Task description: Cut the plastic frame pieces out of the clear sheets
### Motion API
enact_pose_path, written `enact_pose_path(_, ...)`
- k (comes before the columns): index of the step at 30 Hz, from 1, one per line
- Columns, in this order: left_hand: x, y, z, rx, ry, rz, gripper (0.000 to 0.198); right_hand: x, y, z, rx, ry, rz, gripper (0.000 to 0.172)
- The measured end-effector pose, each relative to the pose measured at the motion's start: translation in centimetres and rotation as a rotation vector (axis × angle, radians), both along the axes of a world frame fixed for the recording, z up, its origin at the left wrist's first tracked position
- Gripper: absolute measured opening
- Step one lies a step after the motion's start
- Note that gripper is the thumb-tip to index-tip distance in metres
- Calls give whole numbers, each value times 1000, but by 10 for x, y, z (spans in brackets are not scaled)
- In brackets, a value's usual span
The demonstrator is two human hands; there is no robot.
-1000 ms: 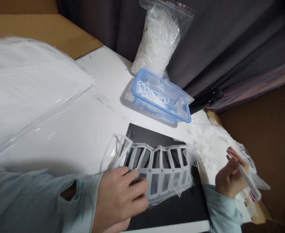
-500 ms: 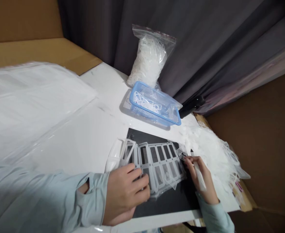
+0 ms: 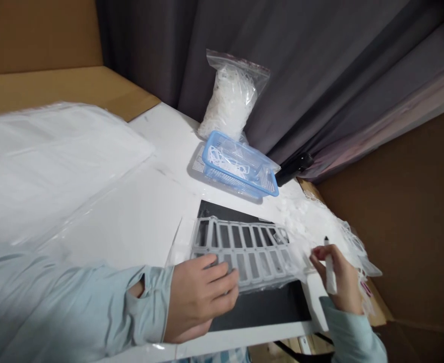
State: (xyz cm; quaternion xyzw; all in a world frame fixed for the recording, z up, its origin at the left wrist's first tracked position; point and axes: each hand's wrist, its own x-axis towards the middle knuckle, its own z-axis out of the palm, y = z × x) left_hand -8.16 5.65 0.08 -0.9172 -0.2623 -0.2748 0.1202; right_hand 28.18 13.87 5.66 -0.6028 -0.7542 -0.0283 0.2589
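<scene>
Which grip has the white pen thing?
The right grip: it alone holds the white pen-like tool; the left grip touches the plastic frame sheet.

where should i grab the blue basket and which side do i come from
Probably pinch the blue basket mid-way along its near long rim, coming from the wearer's side. That rim is raised and faces the wearer, while a filled bag stands close behind and a dark object lies by the right end.

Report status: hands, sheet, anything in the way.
Left hand covering part of plastic sheet. Right hand holding slim white tool. Sheet on black mat. White pile close at right.
</scene>
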Motion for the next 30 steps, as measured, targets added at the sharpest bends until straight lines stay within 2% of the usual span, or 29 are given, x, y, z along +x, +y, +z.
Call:
enact_pose_path(4,2,-3,-3,54,-10,33,35,41,2,10,78,-61,-110,46)
enact_pose_path(7,5,-14,0,38,0,72,31,46,-4,13,99,-99,-155,52)
enact_pose_path(10,7,-29,11,-19,32,109,35,17,-23,20,68,-78,-125,52)
enact_pose_path(11,7,-35,15,-34,46,129,37,1,-32,23,24,-2,-77,48)
enact_pose_path(13,8,-44,20,-43,65,190,37,-33,-51,28,-73,218,111,39)
enact_pose_path(14,8,-48,20,-37,70,221,36,-50,-60,29,-106,247,163,35)
enact_pose_path(15,9,-52,19,-28,72,246,35,-65,-68,28,-157,223,204,31)
enact_pose_path(19,16,-64,3,-11,13,319,30,-110,-84,14,-343,370,572,35)
enact_pose_path(22,20,-69,-7,-12,-28,377,27,-132,-81,-1,-397,469,594,32)
enact_pose_path(24,18,-70,-5,5,-4,382,27,-143,-77,-10,-421,498,582,25)
enact_pose_path(28,10,-67,13,6,241,314,39,-151,-72,-19,-492,525,618,18)
enact_pose_path(30,8,-66,22,10,383,324,42,-152,-72,-20,-514,540,606,16)
